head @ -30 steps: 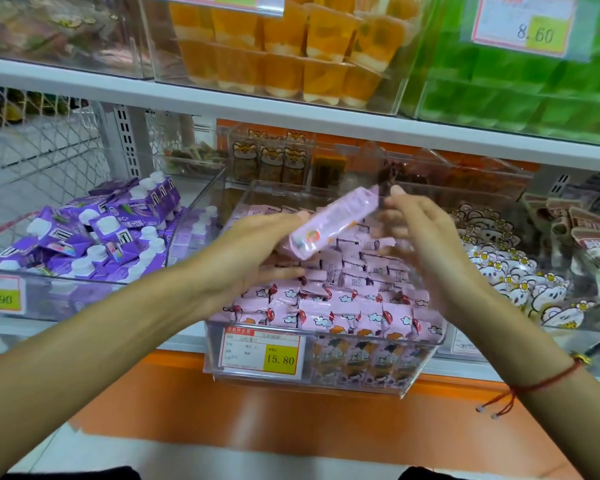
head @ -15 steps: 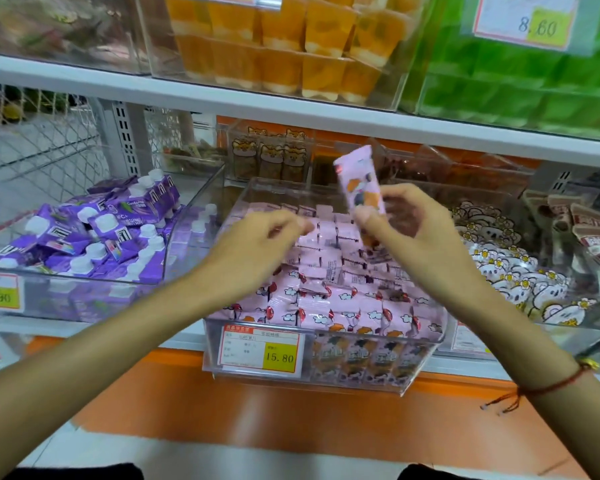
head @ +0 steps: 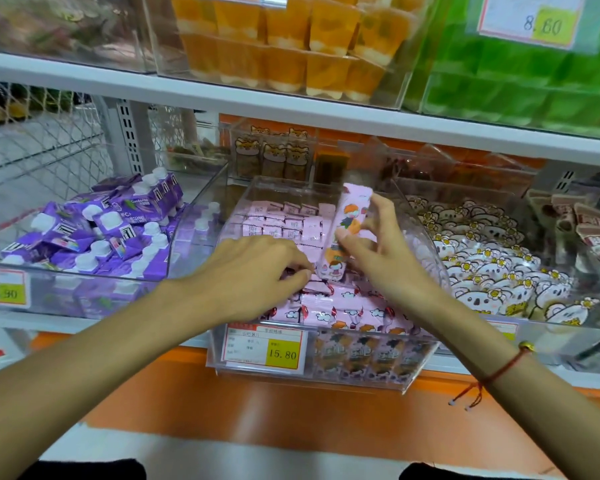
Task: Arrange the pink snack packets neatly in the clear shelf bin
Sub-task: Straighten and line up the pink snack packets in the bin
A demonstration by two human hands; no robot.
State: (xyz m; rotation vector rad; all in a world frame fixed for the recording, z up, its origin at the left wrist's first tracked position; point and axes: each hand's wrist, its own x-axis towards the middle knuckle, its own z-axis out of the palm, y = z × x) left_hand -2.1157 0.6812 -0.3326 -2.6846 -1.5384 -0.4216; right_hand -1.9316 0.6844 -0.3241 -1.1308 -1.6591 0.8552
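Note:
A clear shelf bin in the middle of the lower shelf holds several pink snack packets in rows. My right hand pinches one long pink packet and holds it nearly upright, its lower end down among the packets in the bin. My left hand lies over the packets on the bin's left side, fingers curled, fingertips at the foot of the upright packet. What the left fingers hold is hidden.
A bin of purple cartons stands to the left, and a bin of white bear-print packets to the right. A price tag hangs on the pink bin's front. The upper shelf with orange cups overhangs the bins.
The pink packet passed from my left hand to my right, turned from slanting to upright and came down into the bin. My left hand dropped onto the packets.

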